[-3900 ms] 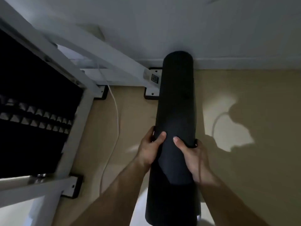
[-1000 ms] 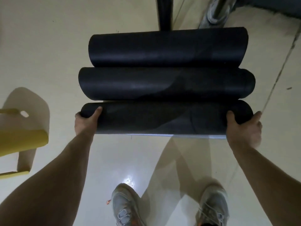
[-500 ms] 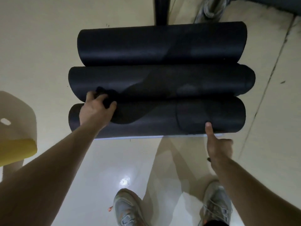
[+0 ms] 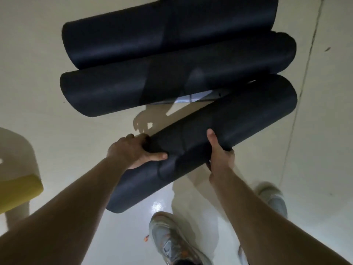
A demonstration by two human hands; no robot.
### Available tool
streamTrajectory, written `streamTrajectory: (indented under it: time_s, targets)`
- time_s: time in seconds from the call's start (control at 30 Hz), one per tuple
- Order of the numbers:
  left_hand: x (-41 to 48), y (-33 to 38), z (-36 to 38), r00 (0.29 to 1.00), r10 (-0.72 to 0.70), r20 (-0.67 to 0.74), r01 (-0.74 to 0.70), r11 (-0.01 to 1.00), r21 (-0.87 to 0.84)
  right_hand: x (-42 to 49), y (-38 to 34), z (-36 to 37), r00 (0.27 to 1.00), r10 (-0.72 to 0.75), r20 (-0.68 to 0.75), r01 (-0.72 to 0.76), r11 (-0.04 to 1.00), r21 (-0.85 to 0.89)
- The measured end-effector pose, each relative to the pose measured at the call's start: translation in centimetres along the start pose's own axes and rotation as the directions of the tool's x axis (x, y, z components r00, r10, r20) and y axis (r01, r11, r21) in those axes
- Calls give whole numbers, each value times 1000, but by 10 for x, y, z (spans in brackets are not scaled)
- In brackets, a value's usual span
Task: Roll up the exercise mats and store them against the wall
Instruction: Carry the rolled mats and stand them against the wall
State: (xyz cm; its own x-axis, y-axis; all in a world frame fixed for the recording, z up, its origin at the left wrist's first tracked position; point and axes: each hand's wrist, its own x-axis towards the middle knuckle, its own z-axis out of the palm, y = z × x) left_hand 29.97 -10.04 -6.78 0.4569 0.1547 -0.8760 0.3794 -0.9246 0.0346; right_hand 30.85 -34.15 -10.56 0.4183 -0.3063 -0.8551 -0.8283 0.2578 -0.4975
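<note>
Three rolled black exercise mats are in view. The nearest mat (image 4: 238, 119) is lifted off the pale floor and slants from lower left to upper right. My left hand (image 4: 133, 152) grips its left side near the middle. My right hand (image 4: 219, 153) wraps it from the right, thumb on top. The middle mat (image 4: 118, 88) and the far mat (image 4: 133, 37) lie side by side on the floor beyond it, both running left to right.
A yellow stool (image 4: 17, 190) stands at the left edge. My two grey shoes (image 4: 172, 241) are on the glossy floor (image 4: 47, 92) below the mat. A thin seam in the floor (image 4: 298, 96) runs along the right side.
Both hands have shifted toward the middle of the nearest mat and closed on it. That mat has lifted and swung from lying level beside the others to a slant.
</note>
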Motion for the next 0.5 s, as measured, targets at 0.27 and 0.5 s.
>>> streamTrajectory:
  time_s: [0.27, 0.5]
  targets:
    - [37, -16, -14, 998, 55, 35, -44, 960, -277, -20, 63, 25, 972, 192, 136, -208, 971, 120]
    - [41, -22, -20, 993, 110, 44, -77, 883, -464, -33, 63, 49, 977, 198, 85, -211, 956, 201]
